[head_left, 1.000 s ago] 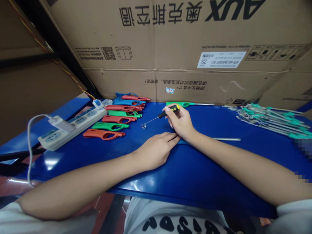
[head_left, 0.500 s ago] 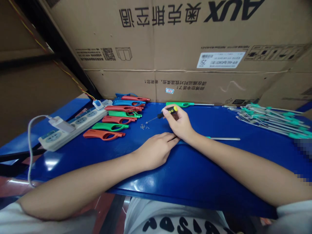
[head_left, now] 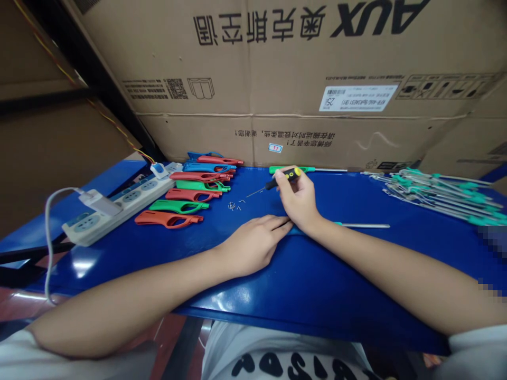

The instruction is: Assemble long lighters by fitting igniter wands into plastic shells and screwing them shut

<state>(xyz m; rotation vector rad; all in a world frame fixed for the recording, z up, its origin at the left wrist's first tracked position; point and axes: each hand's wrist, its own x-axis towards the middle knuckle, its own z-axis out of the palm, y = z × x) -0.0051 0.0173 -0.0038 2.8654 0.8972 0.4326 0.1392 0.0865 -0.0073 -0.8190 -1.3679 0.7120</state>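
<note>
Right hand [head_left: 298, 199] pinches the black-and-yellow screwdriver [head_left: 272, 184], thumb on the handle, shaft slanting down-left toward the small screws [head_left: 232, 206] loose on the blue tabletop [head_left: 336, 295]. Tip sits near them; from here I can't tell if it touches one. Left hand [head_left: 253, 245] lies low, fingers close together, over a blue lighter [head_left: 296, 231] mostly hidden (long metal rod [head_left: 366, 226] poking out past the right wrist). Can't tell whether that hand grips or just rests.

Screwdriver looks light and stiff; best hold is the thick handle, thin shaft left free. Screws are probably hard and fiddly, easy to scatter: pinch singly. Blue lighter is likely light, smooth plastic, maybe slippery on that glossy top; hold by the body, not the rod.
</note>
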